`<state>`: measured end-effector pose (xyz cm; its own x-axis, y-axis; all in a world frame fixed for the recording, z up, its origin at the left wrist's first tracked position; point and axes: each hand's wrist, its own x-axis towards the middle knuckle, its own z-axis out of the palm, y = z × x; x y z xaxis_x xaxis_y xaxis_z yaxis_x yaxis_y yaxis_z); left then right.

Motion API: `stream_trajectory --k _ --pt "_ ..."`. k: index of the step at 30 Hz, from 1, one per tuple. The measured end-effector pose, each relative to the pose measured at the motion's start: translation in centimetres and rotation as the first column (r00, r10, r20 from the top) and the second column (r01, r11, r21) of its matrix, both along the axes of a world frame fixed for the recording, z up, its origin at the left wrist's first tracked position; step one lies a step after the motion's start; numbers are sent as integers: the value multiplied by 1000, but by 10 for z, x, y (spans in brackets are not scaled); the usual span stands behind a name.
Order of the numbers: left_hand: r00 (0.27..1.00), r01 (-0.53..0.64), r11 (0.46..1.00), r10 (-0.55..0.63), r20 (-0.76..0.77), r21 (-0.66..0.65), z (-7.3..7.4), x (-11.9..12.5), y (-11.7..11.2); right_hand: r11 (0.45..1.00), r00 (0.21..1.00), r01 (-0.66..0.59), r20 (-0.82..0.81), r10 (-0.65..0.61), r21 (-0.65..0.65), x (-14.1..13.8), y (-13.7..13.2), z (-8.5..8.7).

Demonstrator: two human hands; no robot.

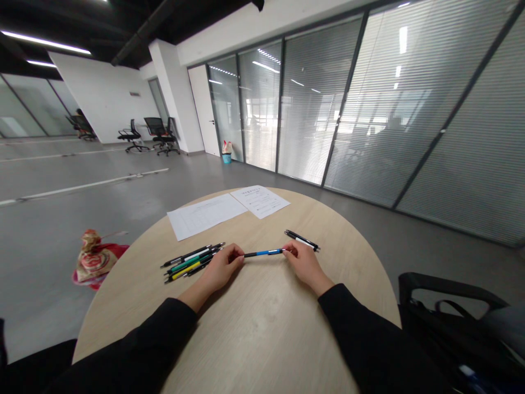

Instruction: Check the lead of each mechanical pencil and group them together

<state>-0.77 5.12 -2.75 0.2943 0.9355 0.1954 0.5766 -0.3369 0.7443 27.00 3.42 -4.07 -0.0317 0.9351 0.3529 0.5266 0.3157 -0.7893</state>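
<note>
Over the round wooden surface [262, 334], the left hand [221, 268] and right hand [305, 265] hold a blue-and-black pen [262, 253] level between them, the fingers [235, 253] of each hand pinching one end. Just left of the left hand lies a loose bunch of pens [192, 262], green and yellow among them; just beyond the right hand, a black-and-white pair of pens [301, 239] sits short of the rim. A ruled form [205, 216] and a printed sheet [260, 201] lie at the far edge — open wood before them, more on the near side — and past the rim spreads grey floor [82, 191].
</note>
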Motion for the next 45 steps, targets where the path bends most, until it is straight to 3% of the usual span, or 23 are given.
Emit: stream_trajectory --k 45 --pt "1000 -7 1000 7 -3 5 4 1 -2 1000 993 -22 113 22 4 0 -4 9"
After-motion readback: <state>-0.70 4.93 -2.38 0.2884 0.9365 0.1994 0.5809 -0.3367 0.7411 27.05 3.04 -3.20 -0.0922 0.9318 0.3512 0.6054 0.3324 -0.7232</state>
